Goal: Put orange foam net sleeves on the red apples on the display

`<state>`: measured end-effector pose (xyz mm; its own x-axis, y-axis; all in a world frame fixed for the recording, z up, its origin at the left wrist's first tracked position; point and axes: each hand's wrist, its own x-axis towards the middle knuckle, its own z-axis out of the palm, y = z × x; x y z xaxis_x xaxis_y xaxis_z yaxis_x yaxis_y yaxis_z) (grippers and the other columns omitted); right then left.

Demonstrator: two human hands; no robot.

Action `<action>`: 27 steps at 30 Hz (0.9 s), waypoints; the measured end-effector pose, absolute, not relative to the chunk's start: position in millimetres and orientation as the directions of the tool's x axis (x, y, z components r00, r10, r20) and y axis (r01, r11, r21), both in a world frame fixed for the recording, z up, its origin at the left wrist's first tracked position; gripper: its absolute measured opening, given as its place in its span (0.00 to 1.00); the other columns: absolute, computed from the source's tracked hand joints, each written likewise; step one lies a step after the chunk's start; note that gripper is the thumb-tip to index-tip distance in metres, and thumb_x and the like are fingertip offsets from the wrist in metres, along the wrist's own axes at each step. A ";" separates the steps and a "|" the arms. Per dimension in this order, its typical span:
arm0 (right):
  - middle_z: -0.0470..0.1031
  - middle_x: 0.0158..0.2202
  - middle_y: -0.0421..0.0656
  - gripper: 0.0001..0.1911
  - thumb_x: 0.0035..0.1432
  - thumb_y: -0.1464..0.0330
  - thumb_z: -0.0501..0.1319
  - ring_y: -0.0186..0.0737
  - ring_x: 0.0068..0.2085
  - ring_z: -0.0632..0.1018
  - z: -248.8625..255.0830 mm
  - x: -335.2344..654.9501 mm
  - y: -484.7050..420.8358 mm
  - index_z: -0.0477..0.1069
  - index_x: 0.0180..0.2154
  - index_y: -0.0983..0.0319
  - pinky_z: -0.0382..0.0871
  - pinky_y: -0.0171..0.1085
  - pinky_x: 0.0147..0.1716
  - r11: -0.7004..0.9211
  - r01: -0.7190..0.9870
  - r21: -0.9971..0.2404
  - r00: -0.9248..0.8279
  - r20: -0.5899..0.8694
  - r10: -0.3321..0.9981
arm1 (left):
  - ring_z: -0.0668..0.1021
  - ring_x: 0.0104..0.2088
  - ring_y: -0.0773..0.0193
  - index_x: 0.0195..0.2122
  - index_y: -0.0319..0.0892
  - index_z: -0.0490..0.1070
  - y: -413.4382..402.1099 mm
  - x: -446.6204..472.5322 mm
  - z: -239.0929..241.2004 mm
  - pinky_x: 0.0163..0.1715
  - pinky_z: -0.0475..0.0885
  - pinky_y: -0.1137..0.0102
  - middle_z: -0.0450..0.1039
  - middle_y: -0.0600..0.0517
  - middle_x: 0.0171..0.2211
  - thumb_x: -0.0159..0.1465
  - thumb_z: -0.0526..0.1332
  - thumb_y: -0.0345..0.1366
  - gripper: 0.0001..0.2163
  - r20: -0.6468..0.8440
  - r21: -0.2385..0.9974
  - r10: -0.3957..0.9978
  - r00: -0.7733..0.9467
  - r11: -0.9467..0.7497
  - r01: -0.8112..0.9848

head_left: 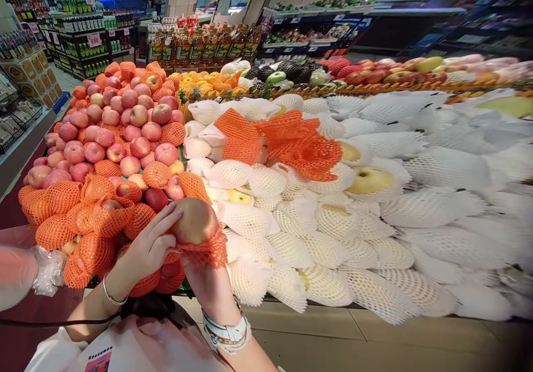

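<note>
A shopper's hands meet over a round, pinkish-tan apple (pixel 194 221) just below and left of the frame's center, the left hand (pixel 147 247) laying its fingers close together against the fruit's side, though whether they grip cannot be told, and the right hand (pixel 208 286) clasped from below around the apple's base and its bunched orange mesh foam sleeve (pixel 217 245). Bare red-pink apples (pixel 125 114) are heaped at upper left, above orange-netted ones (pixel 97 216). White foam-wrapped yellow fruit (pixel 291 241) fills the right, with loose orange nets (pixel 306 144) lying on top near the upper center.
</note>
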<state>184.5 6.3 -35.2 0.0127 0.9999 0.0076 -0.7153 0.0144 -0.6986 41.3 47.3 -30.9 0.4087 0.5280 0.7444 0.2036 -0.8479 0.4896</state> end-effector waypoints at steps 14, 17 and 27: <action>0.83 0.48 0.41 0.20 0.45 0.57 0.78 0.43 0.45 0.82 -48.6 186.7 15.3 0.81 0.41 0.54 0.82 0.43 0.47 -0.063 -0.701 -0.710 0.159 -0.242 0.957 | 0.73 0.65 0.56 0.43 0.45 0.67 52.7 34.4 -35.5 0.59 0.75 0.57 0.73 0.46 0.63 0.70 0.53 0.22 0.10 0.829 0.450 0.499 0.254 -0.863 0.229; 0.83 0.44 0.40 0.21 0.42 0.58 0.78 0.41 0.42 0.81 -56.1 183.4 17.2 0.80 0.40 0.55 0.80 0.41 0.46 -0.048 -0.685 -0.727 0.236 -0.284 0.929 | 0.73 0.65 0.56 0.47 0.44 0.67 50.2 35.6 -33.0 0.58 0.76 0.59 0.73 0.43 0.61 0.70 0.55 0.23 0.10 0.856 0.368 0.443 0.267 -0.884 0.289; 0.78 0.56 0.46 0.24 0.51 0.51 0.73 0.49 0.58 0.76 -83.0 193.0 10.9 0.79 0.48 0.53 0.67 0.52 0.66 -0.008 -0.506 -0.862 0.289 -0.178 0.941 | 0.61 0.70 0.36 0.72 0.53 0.47 50.9 34.7 -38.3 0.63 0.66 0.44 0.48 0.35 0.71 0.60 0.68 0.59 0.45 0.686 0.533 0.626 0.371 -0.779 0.330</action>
<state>193.0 10.9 -83.0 0.2890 0.9406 -0.1781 -0.5060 -0.0079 -0.8625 34.7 50.9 -38.3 0.3714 0.6260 0.6858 0.3299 -0.7793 0.5327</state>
